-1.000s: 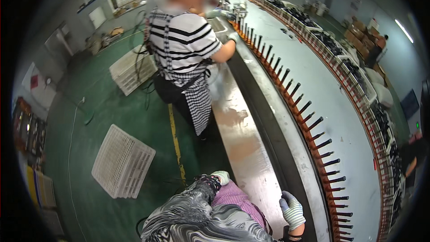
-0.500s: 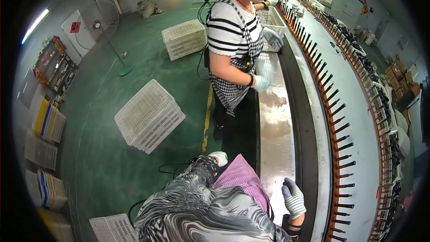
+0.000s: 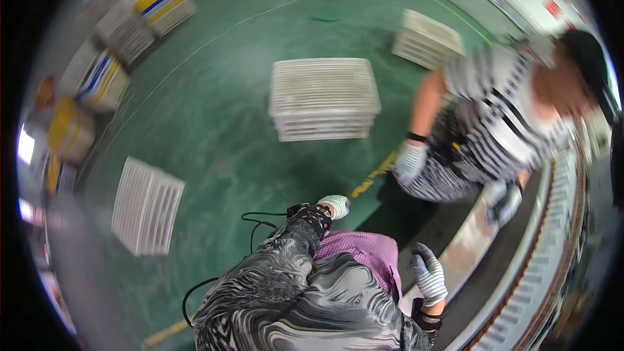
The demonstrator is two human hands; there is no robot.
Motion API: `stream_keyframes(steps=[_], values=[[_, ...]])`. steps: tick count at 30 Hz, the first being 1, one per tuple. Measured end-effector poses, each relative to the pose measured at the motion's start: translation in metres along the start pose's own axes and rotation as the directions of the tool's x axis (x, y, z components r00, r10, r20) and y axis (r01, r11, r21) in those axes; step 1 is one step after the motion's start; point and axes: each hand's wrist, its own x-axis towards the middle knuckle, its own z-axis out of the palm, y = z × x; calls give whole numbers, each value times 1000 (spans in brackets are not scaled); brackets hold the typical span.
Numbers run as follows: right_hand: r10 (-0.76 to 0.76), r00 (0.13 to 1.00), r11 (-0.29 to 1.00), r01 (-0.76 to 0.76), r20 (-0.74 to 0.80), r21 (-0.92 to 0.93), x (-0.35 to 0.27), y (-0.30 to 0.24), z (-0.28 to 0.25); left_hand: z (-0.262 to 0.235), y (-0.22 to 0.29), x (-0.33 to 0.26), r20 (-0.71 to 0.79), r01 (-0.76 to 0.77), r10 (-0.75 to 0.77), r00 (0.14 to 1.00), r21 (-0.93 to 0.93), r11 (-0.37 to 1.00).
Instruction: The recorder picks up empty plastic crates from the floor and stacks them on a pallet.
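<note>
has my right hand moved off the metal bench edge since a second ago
No. The right hand in its white glove sits by the metal bench edge as before; only the camera swung left.

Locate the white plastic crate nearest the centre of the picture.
In the head view, the white crate sits on the green floor, upper centre, left of the co-worker in the striped shirt.

The gloved left hand (image 3: 336, 205) hangs over the green floor (image 3: 221, 130), holding nothing. The gloved right hand (image 3: 429, 275) hovers beside the metal desk (image 3: 469, 247), near a striped-shirted co-worker (image 3: 494, 123) and white crates (image 3: 324, 97).
</note>
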Motion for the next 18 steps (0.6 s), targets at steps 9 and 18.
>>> stream_keyframes(steps=[9,18], values=[[-172,918,875,309,358,-371,252,-69,240,-154,-316,52,-252,413,-524,813,-384,826],[-59,502,598,710,863,-372,709,-64,621,-194,-752,357,-269,202,-810,522,-883,424]])
